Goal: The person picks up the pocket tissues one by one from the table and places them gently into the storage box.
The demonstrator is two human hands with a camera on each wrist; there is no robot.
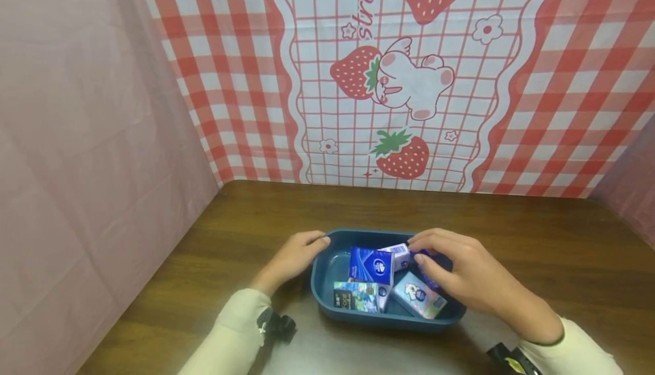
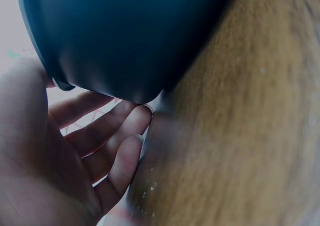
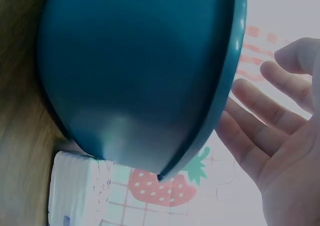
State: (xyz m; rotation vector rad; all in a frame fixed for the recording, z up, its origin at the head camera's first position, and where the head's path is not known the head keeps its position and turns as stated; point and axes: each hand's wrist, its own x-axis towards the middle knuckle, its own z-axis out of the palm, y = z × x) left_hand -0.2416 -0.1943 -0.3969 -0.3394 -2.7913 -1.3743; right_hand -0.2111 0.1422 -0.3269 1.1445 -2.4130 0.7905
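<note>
A teal plastic bin [image 1: 391,322] sits on the table holding several small tissue packs. A bright blue pack [image 1: 370,265] lies on top, a floral pack [image 1: 356,296] at the front left and a light blue cartoon pack [image 1: 419,295] at the front right. My left hand [image 1: 295,254] grips the bin's left end, thumb at the rim, bent fingers [image 2: 131,161] against the outside wall. Over the right end hovers my right hand [image 1: 463,267], fingers loosely extended above the rim. It partly covers a dark blue pack [image 1: 426,270].
Wooden tabletop [image 1: 204,284] surrounds the bin. Behind it hangs a red-and-white checked strawberry cloth [image 1: 245,79], with a pale pink curtain [image 1: 92,136] along the left. In the right wrist view, a white package [image 3: 75,186] stands close past the bin's corner.
</note>
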